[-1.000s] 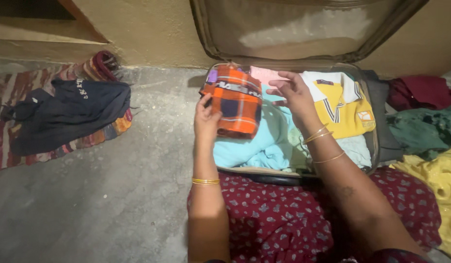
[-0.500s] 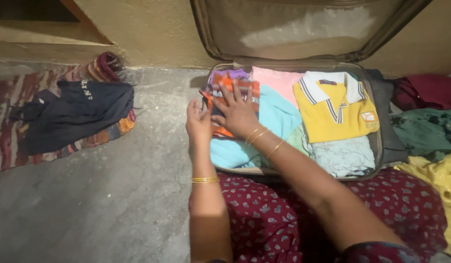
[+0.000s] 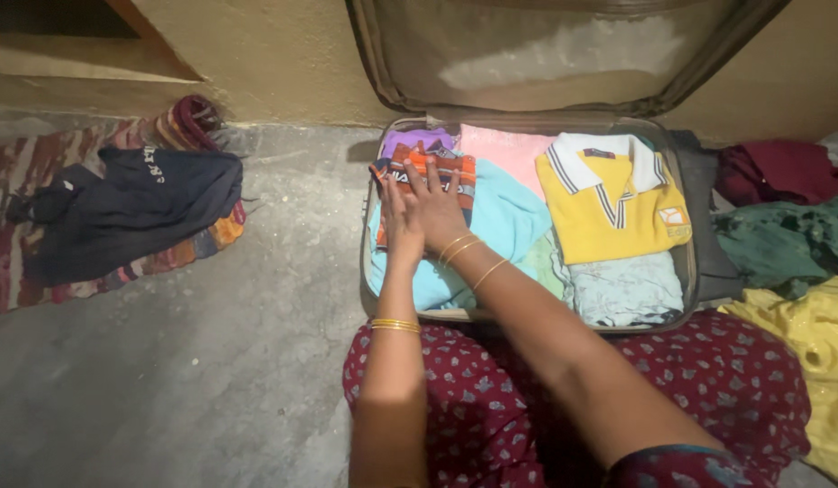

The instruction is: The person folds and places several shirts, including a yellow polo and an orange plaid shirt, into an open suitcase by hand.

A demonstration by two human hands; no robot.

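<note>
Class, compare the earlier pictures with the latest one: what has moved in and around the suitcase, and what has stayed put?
The orange plaid garment went from held upright to lying flat in the suitcase. The right hand crossed over onto it; the left hand slid alongside. Both press flat. The yellow polo shirt and dark clothes on the rug stayed.

The left hand (image 3: pixel 399 220) has joined the right hand (image 3: pixel 439 210) flat on the orange plaid shirt (image 3: pixel 455 168), now pressed down at the suitcase's (image 3: pixel 372 298) ten o'clock corner.

A home: an open suitcase (image 3: pixel 527 117) of folded clothes on a bare concrete floor (image 3: pixel 166 380).
</note>
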